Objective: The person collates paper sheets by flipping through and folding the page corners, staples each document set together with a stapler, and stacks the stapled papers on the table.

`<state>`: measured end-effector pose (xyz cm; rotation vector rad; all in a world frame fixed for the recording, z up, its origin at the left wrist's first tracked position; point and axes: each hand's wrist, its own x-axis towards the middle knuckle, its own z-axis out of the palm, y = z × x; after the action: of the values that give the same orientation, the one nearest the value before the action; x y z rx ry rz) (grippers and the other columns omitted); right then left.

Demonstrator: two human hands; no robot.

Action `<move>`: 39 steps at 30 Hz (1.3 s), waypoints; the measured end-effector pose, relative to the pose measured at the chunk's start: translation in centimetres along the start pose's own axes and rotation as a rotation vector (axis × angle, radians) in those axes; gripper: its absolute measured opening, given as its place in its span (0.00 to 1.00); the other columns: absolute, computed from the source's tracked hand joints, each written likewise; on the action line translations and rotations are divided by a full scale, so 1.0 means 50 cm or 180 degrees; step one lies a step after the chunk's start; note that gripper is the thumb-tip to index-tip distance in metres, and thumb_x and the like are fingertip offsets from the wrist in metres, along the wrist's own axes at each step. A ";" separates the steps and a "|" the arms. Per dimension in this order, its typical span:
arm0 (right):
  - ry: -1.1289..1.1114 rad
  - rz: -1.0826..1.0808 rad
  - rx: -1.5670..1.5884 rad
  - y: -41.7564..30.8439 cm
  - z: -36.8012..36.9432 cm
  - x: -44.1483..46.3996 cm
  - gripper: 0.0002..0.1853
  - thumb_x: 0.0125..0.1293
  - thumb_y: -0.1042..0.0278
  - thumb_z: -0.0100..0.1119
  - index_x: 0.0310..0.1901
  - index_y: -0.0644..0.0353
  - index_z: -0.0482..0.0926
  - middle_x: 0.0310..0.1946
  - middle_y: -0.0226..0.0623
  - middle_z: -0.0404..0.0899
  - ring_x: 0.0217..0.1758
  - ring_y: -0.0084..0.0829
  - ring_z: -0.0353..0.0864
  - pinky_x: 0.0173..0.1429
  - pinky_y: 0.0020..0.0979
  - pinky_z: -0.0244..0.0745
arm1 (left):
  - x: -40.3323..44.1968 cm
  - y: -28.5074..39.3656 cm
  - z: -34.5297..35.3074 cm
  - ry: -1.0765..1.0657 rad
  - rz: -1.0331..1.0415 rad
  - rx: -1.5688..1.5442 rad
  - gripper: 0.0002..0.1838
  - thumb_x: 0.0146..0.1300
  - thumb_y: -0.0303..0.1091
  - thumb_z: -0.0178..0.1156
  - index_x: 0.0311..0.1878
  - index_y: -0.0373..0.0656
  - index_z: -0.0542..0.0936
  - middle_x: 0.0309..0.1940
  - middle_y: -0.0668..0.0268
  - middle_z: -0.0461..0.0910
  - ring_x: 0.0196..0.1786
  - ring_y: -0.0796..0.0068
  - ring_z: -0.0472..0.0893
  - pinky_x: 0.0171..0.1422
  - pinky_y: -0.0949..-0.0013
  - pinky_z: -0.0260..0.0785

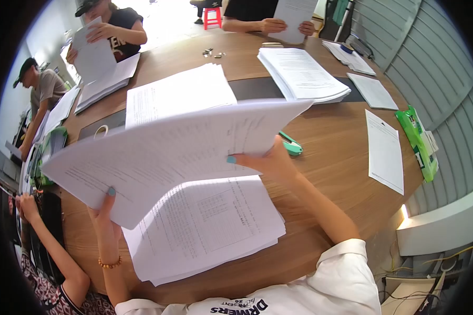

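Observation:
Between my two hands I hold up a bundle of printed paper sheets, tilted and slightly bowed. My left hand grips its lower left edge, the thumb on the near face. My right hand pinches the right part, thumb in front and the other fingers hidden behind. Beneath the bundle lies a stack of printed sheets with a table on its top page. Just beyond my right hand is a green stapler, partly hidden by that hand and the held paper.
Further paper stacks spread across the wooden table. On the right lie a single sheet and a green package. A tape roll is at the left. Other people handle papers around the table; one person's arm is close on my left.

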<state>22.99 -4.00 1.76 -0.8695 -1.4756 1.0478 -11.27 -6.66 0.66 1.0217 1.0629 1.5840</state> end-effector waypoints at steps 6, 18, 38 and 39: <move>0.0085 0.0037 -0.0596 0.025 -0.005 -0.007 0.15 0.49 0.64 0.68 0.35 0.64 0.79 0.27 0.37 0.81 0.28 0.22 0.77 0.32 0.24 0.72 | -0.020 0.017 0.071 0.0447 0.0139 0.0461 0.24 0.57 0.25 0.58 0.56 0.33 0.65 0.53 0.58 0.69 0.52 0.67 0.72 0.54 0.70 0.68; -0.0245 -0.0005 -0.0336 0.013 -0.004 -0.020 0.12 0.49 0.66 0.67 0.33 0.64 0.80 0.23 0.35 0.80 0.25 0.18 0.75 0.28 0.21 0.69 | -0.020 -0.004 0.071 0.0535 -0.0055 0.0612 0.23 0.57 0.26 0.59 0.55 0.33 0.66 0.52 0.58 0.70 0.50 0.68 0.73 0.52 0.70 0.69; 0.0264 -0.0312 0.0020 0.077 0.011 -0.023 0.09 0.51 0.71 0.66 0.34 0.66 0.80 0.27 0.33 0.81 0.29 0.17 0.76 0.31 0.21 0.71 | -0.002 -0.058 0.019 0.0262 0.0480 0.0722 0.19 0.56 0.24 0.59 0.52 0.35 0.68 0.48 0.63 0.72 0.48 0.75 0.72 0.54 0.72 0.64; 0.0244 -0.0191 0.0059 0.074 0.010 -0.023 0.09 0.52 0.71 0.66 0.34 0.67 0.80 0.28 0.33 0.81 0.29 0.17 0.76 0.31 0.21 0.71 | -0.001 -0.050 0.019 0.0293 0.0488 0.0739 0.19 0.56 0.24 0.59 0.52 0.35 0.68 0.48 0.63 0.72 0.48 0.75 0.72 0.54 0.72 0.64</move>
<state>22.58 -3.86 -2.15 -0.8383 -1.4173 0.9721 -9.77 -6.07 -1.46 1.2194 1.2801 1.6709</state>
